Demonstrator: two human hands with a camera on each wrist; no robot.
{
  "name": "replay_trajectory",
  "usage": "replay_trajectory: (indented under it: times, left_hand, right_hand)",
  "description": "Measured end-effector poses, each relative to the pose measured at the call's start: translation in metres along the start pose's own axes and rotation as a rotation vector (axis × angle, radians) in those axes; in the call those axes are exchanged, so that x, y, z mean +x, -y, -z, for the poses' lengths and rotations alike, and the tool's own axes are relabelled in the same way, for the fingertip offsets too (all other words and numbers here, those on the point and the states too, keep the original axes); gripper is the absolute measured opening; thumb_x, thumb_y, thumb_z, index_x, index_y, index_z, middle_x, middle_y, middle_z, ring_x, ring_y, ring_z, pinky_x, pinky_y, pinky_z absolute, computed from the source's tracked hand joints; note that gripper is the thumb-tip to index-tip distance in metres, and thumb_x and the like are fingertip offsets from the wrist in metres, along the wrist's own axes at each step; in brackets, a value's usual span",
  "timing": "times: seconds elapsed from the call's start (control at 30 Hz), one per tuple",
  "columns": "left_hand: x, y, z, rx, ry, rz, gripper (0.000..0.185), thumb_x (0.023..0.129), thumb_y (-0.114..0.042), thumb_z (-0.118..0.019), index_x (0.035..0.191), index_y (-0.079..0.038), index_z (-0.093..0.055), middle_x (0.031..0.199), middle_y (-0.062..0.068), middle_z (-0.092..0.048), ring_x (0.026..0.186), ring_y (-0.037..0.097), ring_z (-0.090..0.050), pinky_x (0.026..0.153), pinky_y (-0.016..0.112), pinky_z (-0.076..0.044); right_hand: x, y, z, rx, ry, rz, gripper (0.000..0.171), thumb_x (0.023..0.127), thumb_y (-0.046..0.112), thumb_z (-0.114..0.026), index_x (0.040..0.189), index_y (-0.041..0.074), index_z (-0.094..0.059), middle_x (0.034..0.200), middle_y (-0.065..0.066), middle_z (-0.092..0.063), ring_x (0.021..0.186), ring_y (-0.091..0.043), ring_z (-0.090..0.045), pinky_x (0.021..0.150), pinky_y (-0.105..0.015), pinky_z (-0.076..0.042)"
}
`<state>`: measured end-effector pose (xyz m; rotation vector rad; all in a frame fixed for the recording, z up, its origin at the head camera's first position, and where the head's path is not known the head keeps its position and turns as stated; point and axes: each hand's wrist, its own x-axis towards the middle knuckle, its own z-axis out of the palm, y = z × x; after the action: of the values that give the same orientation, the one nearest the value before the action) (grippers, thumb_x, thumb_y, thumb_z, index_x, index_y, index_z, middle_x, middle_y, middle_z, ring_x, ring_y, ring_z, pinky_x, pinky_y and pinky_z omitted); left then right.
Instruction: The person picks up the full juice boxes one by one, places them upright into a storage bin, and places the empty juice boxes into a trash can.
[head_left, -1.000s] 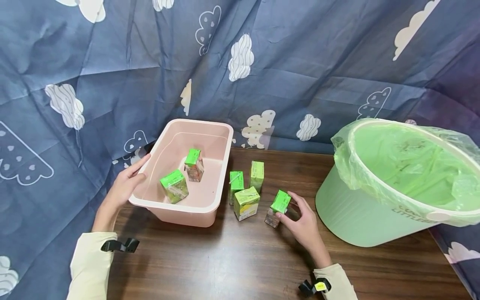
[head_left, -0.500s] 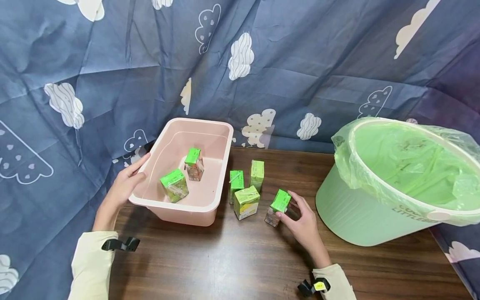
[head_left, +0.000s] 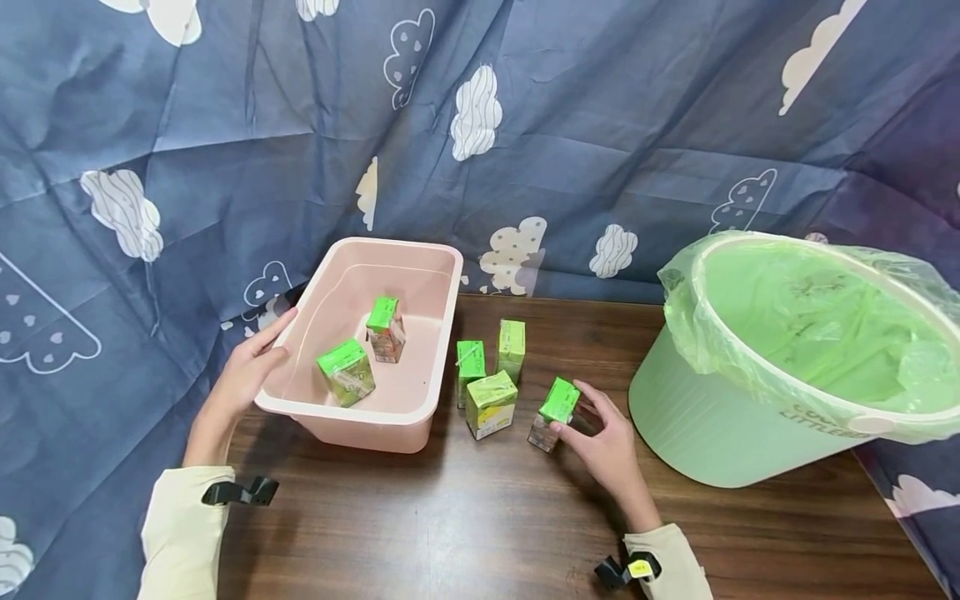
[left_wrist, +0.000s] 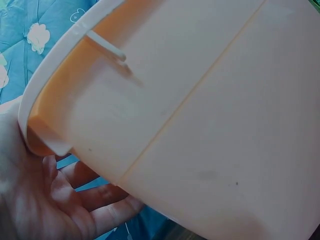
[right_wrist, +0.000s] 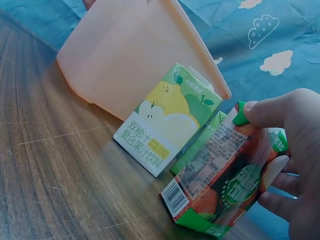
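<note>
My left hand grips the left rim of a pink plastic tub. In the left wrist view, the fingers of that hand reach along the tub's outer wall. Two green-topped juice boxes, one upright and one leaning, are inside the tub. My right hand pinches a dark juice box with a green top between thumb and fingers, holding it tilted. Its barcode side shows in the right wrist view. Close to its left is a yellow-and-green pomelo juice box.
Beside the tub, a bright green juice box and a lighter green one stand on the brown wooden table. A green bin with a plastic liner rises to the right. Behind everything hangs a blue cloud-print cloth.
</note>
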<state>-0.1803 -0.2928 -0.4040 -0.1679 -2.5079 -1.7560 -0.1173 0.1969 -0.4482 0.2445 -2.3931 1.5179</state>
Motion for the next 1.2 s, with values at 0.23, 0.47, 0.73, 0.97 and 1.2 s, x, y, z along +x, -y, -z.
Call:
replay_trajectory:
  times: [0.23, 0.47, 0.73, 0.97, 1.2]
  left_hand:
    - [-0.003, 0.002, 0.001, 0.010, -0.010, 0.017, 0.056, 0.101, -0.008, -0.051, 0.156, -0.009, -0.038, 0.159, 0.014, -0.034, 0.114, -0.010, -0.048, 0.088, 0.008, -0.042]
    - [-0.003, 0.002, 0.001, -0.004, 0.000, 0.008, 0.056, 0.101, -0.006, -0.050, 0.156, -0.008, -0.037, 0.157, 0.020, -0.035, 0.113, -0.009, -0.050, 0.087, 0.009, -0.043]
    - [-0.001, 0.000, 0.002, -0.044, 0.003, -0.008, 0.057, 0.100, -0.003, -0.050, 0.155, -0.007, -0.037, 0.154, 0.027, -0.037, 0.107, -0.008, -0.054, 0.085, 0.011, -0.047]
    - [-0.001, -0.001, 0.003, -0.037, -0.001, -0.007, 0.057, 0.100, -0.003, -0.049, 0.156, -0.007, -0.037, 0.154, 0.027, -0.037, 0.106, -0.008, -0.054, 0.084, 0.011, -0.047]
    - [0.000, 0.000, 0.001, -0.040, 0.006, -0.023, 0.056, 0.100, -0.003, -0.049, 0.155, -0.006, -0.038, 0.154, 0.028, -0.037, 0.108, -0.008, -0.053, 0.085, 0.010, -0.046]
  right_hand:
    - [0.004, -0.009, 0.006, 0.044, 0.001, -0.045, 0.068, 0.078, -0.006, -0.083, 0.140, -0.001, -0.056, 0.137, -0.024, -0.058, 0.118, -0.038, -0.060, 0.098, -0.042, -0.050]
    - [0.012, -0.013, 0.013, 0.103, -0.068, 0.021, 0.070, 0.076, -0.009, -0.084, 0.139, 0.003, -0.058, 0.132, -0.015, -0.062, 0.112, -0.019, -0.062, 0.099, -0.026, -0.050]
    - [0.027, 0.017, 0.017, 0.201, -0.150, 0.199, 0.073, 0.070, -0.019, -0.080, 0.137, -0.002, -0.059, 0.112, -0.022, -0.064, 0.101, -0.015, -0.063, 0.092, -0.024, -0.051]
    - [0.040, 0.056, 0.017, 0.273, -0.151, 0.178, 0.069, 0.074, -0.017, -0.079, 0.138, 0.000, -0.059, 0.117, -0.015, -0.067, 0.102, -0.018, -0.064, 0.088, -0.024, -0.053]
    - [0.052, 0.087, 0.008, 0.366, -0.121, 0.253, 0.065, 0.076, -0.013, -0.078, 0.137, -0.003, -0.059, 0.119, -0.013, -0.068, 0.107, -0.021, -0.065, 0.093, -0.029, -0.051]
